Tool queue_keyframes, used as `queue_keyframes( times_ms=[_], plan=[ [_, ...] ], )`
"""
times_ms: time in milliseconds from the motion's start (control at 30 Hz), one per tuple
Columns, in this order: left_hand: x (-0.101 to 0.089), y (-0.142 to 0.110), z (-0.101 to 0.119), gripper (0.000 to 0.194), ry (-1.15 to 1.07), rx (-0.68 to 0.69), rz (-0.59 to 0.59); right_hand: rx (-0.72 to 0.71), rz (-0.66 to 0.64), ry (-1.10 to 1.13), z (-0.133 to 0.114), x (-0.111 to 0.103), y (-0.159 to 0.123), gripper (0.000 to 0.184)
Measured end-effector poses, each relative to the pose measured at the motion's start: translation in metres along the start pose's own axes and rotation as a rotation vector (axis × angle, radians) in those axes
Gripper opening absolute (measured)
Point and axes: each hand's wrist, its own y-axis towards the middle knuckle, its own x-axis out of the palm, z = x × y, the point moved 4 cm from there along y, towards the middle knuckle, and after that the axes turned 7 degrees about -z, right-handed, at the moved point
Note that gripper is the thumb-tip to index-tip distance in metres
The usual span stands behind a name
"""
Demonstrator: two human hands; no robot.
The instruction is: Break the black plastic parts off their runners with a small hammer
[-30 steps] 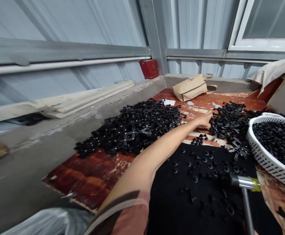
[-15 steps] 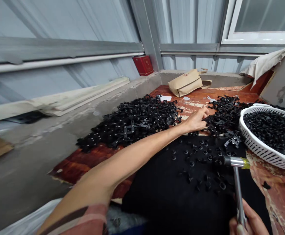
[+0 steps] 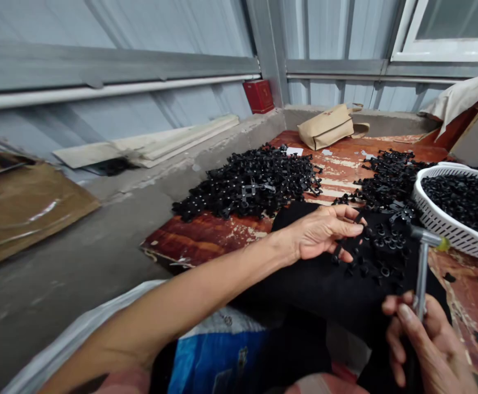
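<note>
My left hand (image 3: 325,232) is over the black cloth (image 3: 304,284), thumb and fingers pinched on a small black part (image 3: 360,218) whose exact shape is partly hidden. Around its fingertips, several small black round-headed pieces (image 3: 386,241) lie loose on the cloth. At lower right, my right hand (image 3: 431,339) is closed round the metal handle of a hammer (image 3: 422,268). The hammer stands upright, its head with a dark face and a yellow face at the top, above the right edge of the cloth.
A heap of black linked parts (image 3: 259,180) covers the left of the red-brown board (image 3: 206,235); another heap (image 3: 390,180) lies farther right. A white basket (image 3: 431,202) full of black pieces stands at right. A beige bag (image 3: 327,128) and a red box (image 3: 258,96) are behind.
My left hand has come back from the right-hand heap to above the cloth with a small black part. My right hand and the hammer have shifted slightly; the view has turned left.
</note>
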Motion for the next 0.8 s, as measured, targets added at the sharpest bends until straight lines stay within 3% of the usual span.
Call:
queue_keyframes(
  times_ms=[133,233,367,467,533,600,667,733,800],
  plan=[
    [0.021,-0.024,-0.033,0.033,-0.116,0.019,0.018,-0.012,-0.084,-0.020,-0.006,0.022,0.003,0.035],
    [0.028,-0.041,-0.042,0.027,-0.009,0.158,0.020,0.039,-0.172,0.026,-0.004,0.037,0.002,0.038],
    [0.034,-0.068,-0.036,0.006,0.558,0.534,0.037,0.092,-0.283,0.109,-0.001,0.050,-0.001,0.036],
    [0.043,-0.089,-0.036,0.019,0.972,0.844,-0.015,0.099,-0.314,0.144,0.000,0.054,-0.002,0.030],
    [0.045,-0.101,-0.039,0.024,1.116,0.949,0.000,0.088,-0.317,0.138,0.000,0.054,-0.003,0.031],
    [0.041,-0.109,-0.041,0.027,1.115,0.933,0.104,0.062,-0.308,0.113,0.000,0.054,-0.005,0.030],
    [0.029,-0.114,-0.044,0.029,0.938,0.807,0.270,0.027,-0.291,0.080,0.000,0.053,-0.006,0.026],
    [0.016,-0.112,-0.053,0.026,0.632,0.535,0.370,-0.009,-0.273,0.043,0.000,0.053,-0.007,0.025],
    [0.013,-0.105,-0.068,0.030,0.307,0.219,0.314,-0.037,-0.260,0.002,0.001,0.054,-0.009,0.028]
  ],
)
